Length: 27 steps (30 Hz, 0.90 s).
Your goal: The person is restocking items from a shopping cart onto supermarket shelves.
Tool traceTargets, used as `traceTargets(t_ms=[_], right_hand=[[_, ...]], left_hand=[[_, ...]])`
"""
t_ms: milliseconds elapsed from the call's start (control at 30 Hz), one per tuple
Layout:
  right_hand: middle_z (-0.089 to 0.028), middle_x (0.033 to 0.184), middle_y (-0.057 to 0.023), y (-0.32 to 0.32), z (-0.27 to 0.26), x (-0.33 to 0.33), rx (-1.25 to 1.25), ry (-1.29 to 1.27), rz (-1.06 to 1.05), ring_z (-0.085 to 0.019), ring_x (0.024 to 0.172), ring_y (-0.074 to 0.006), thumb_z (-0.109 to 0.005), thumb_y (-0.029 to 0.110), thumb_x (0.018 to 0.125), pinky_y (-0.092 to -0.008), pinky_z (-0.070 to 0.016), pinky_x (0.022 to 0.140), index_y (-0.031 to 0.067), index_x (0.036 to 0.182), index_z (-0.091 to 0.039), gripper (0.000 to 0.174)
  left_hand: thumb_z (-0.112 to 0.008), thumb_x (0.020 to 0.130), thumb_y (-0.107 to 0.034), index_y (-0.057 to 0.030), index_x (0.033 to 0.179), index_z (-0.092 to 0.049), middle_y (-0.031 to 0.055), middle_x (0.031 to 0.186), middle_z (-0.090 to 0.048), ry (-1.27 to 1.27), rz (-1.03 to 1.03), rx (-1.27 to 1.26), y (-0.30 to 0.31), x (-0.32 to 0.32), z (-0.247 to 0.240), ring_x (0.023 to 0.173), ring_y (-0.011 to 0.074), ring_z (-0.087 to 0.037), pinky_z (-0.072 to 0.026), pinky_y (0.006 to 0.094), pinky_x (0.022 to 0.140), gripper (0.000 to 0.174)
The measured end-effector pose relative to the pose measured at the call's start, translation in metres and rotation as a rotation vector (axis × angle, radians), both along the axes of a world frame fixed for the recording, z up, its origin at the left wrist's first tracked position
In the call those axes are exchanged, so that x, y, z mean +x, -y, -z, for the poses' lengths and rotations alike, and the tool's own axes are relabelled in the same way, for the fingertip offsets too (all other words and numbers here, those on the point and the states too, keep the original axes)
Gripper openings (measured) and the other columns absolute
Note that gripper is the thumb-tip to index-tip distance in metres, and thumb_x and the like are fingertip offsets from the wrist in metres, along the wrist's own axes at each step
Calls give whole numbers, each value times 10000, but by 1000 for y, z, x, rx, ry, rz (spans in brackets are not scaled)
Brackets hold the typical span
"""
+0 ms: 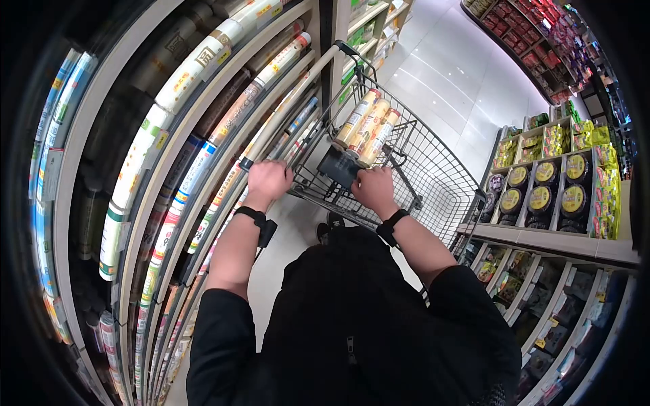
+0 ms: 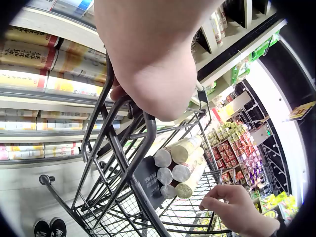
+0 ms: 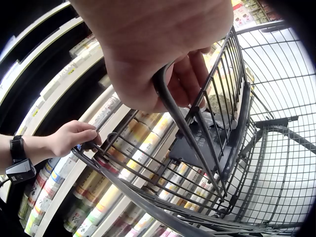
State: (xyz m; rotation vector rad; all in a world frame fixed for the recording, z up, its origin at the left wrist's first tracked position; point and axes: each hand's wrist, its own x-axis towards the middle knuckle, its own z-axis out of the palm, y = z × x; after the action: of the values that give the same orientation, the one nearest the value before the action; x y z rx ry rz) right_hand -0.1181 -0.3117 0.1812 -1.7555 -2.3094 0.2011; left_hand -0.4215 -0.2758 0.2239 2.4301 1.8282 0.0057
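A black wire shopping cart [image 1: 441, 200] stands in front of me, tilted across the head view. My left hand [image 1: 268, 181] grips the left end of its handle bar; in the left wrist view the palm heel hides most of those fingers. My right hand [image 1: 374, 187] holds the cart's frame on the other side, and the right wrist view shows its fingers [image 3: 186, 81] bent down past a dark bar. Several printed cylindrical packs [image 1: 369, 125] lean together in the cart's upper section, beside a black panel [image 1: 338, 168]. Their pale round ends [image 2: 164, 174] face the left wrist camera.
Shelves of similar rolled packs [image 1: 196, 74] rise close on my left. On the right is a display of round yellow-labelled tubs [image 1: 542, 196] and bagged goods, with trays below. Pale tiled floor [image 1: 443, 61] runs ahead. My shoes [image 2: 50, 227] are behind the cart.
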Motion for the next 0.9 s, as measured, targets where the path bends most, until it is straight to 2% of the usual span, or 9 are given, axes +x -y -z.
traceTargets(t_ms=[67,133,233,333,533,667,700,900], right_hand=[[-706,742,-100,4,2,1,-6,-3,0,-663,812,-285,-655,257,827,-445,-435,840,98,737,-686,186],[-705,741,-101,2,1,-1,10,-13,-6,-662,811,-287,-656,257,825,-446,-435,838,98,735,-684,185],[-704,740,-104,-2,1,-11,40,-51,-19,-662,811,-295,-659,254,824,-450,-433,839,98,738,-691,181],[-688,698,-81,5,5,-6,46,-6,-16,-656,795,-286,-694,279,819,-451,-439,819,126,717,-701,184],[-690,700,-74,3,11,13,7,40,-16,-662,787,-286,-689,286,834,-454,-443,814,116,722,-709,204],[-699,708,-91,18,15,11,10,46,22,-661,779,-287,-695,287,820,-436,-438,820,115,724,-715,198],[-699,706,-91,17,15,13,23,36,25,-662,780,-287,-694,278,818,-434,-436,814,115,718,-716,194],[-695,707,-94,-4,13,37,39,-4,28,-661,803,-284,-696,276,815,-436,-429,805,116,709,-716,193]], left_hand=[[-590,921,-341,-82,828,-721,148,838,-750,-6,-10,-14,3,1,-2,824,334,-730,-578,475,790,304],[-572,934,-351,-87,862,-746,127,869,-759,-40,-35,-40,4,1,-8,876,313,-734,-561,455,857,325],[-556,940,-361,-85,879,-748,138,870,-759,-46,-74,-71,8,-4,-20,864,324,-734,-560,458,857,342],[-576,897,-319,-80,793,-730,161,827,-747,26,-67,-15,16,-6,-2,821,353,-726,-578,473,809,303],[-583,883,-298,-81,767,-738,155,804,-743,90,-43,24,8,10,14,807,351,-723,-570,466,793,292],[-541,928,-286,-95,879,-754,129,795,-748,56,-19,-69,14,11,13,803,328,-722,-547,457,815,290],[-524,945,-290,-101,920,-752,132,817,-752,53,-18,-99,12,12,12,842,322,-725,-543,454,830,298],[-527,940,-295,-96,877,-746,133,870,-761,80,-39,-90,-1,33,12,918,315,-725,-541,465,834,303]])
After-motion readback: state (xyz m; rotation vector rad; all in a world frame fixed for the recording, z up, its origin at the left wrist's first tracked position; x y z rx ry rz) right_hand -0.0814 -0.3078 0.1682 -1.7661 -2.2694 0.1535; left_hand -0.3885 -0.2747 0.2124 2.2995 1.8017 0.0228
